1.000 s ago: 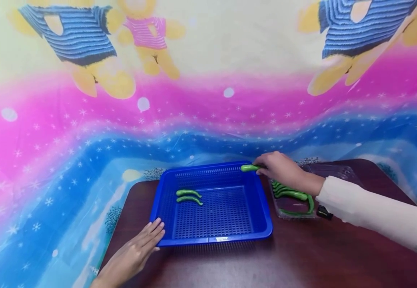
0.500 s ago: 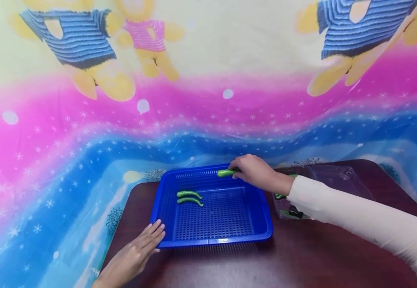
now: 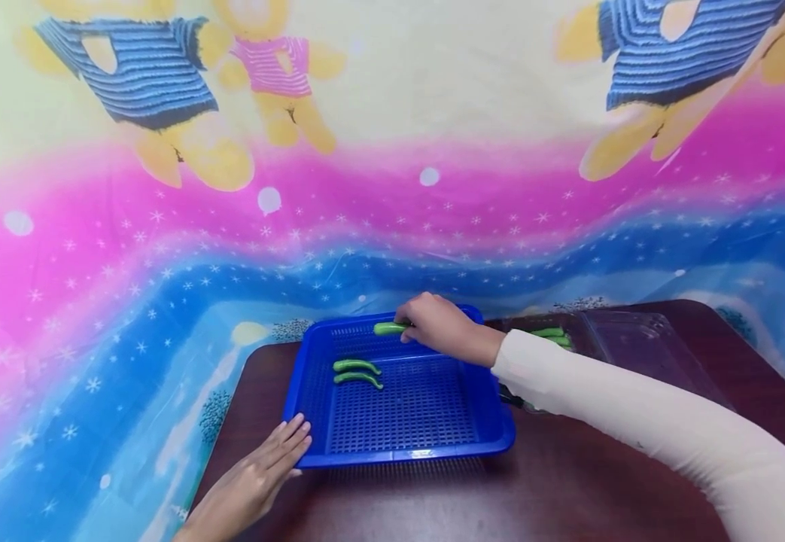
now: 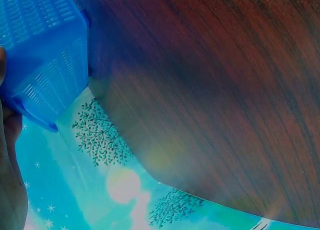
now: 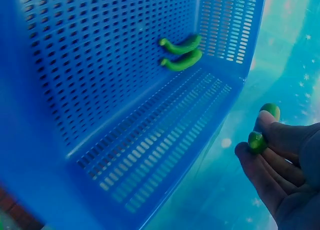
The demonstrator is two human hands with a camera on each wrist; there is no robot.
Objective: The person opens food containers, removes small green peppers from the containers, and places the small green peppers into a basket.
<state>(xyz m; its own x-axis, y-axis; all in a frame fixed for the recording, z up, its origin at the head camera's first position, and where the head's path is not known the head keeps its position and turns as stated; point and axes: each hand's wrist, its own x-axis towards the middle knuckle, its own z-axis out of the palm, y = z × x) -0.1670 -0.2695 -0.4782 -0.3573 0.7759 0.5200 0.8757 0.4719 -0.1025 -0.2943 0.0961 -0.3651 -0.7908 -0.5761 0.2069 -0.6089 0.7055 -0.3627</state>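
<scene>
My right hand (image 3: pixel 436 324) pinches a slim green vegetable (image 3: pixel 388 329) between thumb and fingers, over the far side of a blue plastic basket (image 3: pixel 358 458). In the right wrist view, green ends of what it holds (image 5: pixel 257 142) show on both sides of the thumb, outside the basket's rim. Two curved green vegetables (image 3: pixel 357 366) lie side by side on the basket floor, toward its left side. The left hand (image 3: pixel 257 467) rests at the basket's near left corner, its fingers (image 3: pixel 295 430) straight over the rim.
Right of the basket stands a clear plastic box (image 3: pixel 643 339) with its lid folded back, holding more green vegetables (image 3: pixel 548 332), partly hidden by my right sleeve (image 3: pixel 588 380). The dark wooden table (image 3: pixel 555 482) has rounded corners. A printed curtain (image 3: pixel 392 188) hangs right behind it.
My right hand has carried the green vegetable leftward from the clear box's side to over the basket's far side. The left hand and basket stay nearly where they were.
</scene>
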